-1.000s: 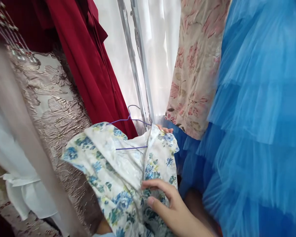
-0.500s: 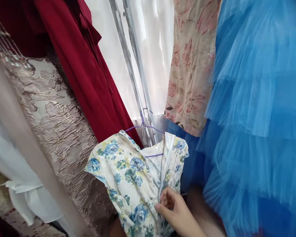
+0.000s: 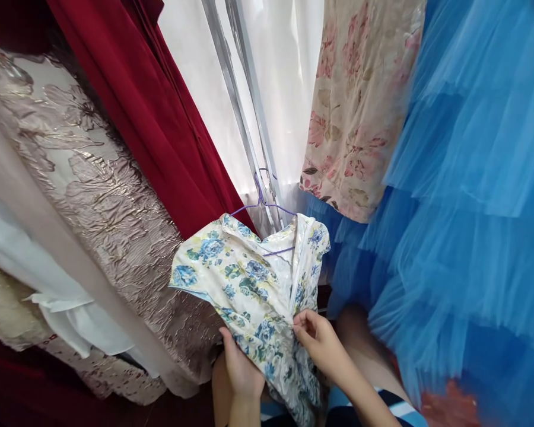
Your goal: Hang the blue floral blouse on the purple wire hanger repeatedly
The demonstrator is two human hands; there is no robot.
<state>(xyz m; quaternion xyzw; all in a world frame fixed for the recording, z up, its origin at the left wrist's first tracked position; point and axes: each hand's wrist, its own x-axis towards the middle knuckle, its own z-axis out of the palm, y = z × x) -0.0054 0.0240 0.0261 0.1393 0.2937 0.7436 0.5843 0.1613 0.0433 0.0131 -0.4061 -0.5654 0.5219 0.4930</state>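
A white dress [image 3: 249, 284] with blue roses and green leaves hangs on a purple wire hanger [image 3: 260, 198], its V-shaped neck opening facing me. At the bottom of that opening, my right hand [image 3: 318, 338] pinches the fabric edge between thumb and fingertips; whether a small fastener is there I cannot tell. My left hand [image 3: 242, 367] rests against the left side of the dress, thumb pointing up along it. Its other fingers are hidden behind the cloth.
Behind stand metal poles [image 3: 238, 89] before a white curtain [image 3: 285, 77]. On the left hang a dark red garment [image 3: 146, 118] and a shiny textured one [image 3: 111, 190]. Right of the poles are a pink-floral garment [image 3: 360, 118] and a tiered blue tulle dress [image 3: 463, 207].
My left hand has come into view at the dress's left side. My right hand keeps its pinch at the opening. The dress and hanger appear slightly higher as the view shifts.
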